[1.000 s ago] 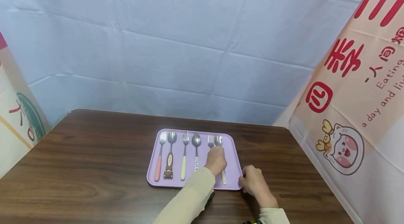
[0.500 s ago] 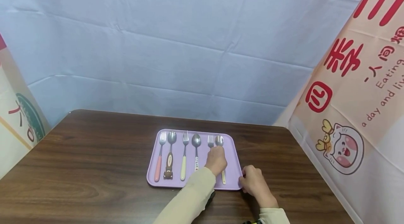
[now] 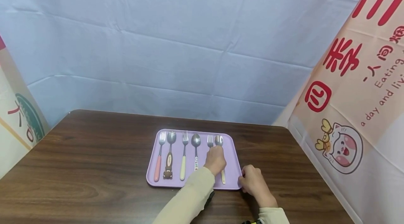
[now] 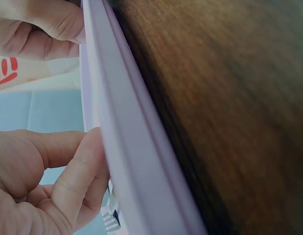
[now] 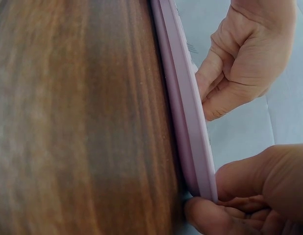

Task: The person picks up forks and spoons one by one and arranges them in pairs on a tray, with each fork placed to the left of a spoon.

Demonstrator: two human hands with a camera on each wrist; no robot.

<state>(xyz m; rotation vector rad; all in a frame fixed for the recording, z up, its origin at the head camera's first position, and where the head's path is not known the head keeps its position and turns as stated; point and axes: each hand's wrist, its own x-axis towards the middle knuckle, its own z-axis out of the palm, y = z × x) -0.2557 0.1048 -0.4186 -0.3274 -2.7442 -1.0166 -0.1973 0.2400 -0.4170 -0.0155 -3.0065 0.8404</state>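
A lilac tray [image 3: 233,168] lies on the table with a row of forks and spoons on it. My left hand [image 3: 215,160] is over the tray's right part, thumb and fingertips together at the handle of the rightmost spoon [image 3: 219,140]; the exact contact is hidden. Just left of that spoon, a fork [image 3: 210,141] shows its tines, while the hand covers its handle. At the near right corner, my right hand [image 3: 254,182] grips the tray's rim, thumb above and fingers below in the right wrist view.
To the left on the tray lie a pink-handled fork [image 3: 157,168], a brown bear-handled spoon [image 3: 169,160], a cream-handled fork [image 3: 183,168] and a spoon with a patterned white handle [image 3: 196,141]. Brown wooden table [image 3: 94,168] surrounds the tray. Cloth [image 3: 173,59] hangs behind.
The rightmost spoon's bowl has shifted slightly right, away from the fork beside it, since a second ago. Both hands stay nearly in place.
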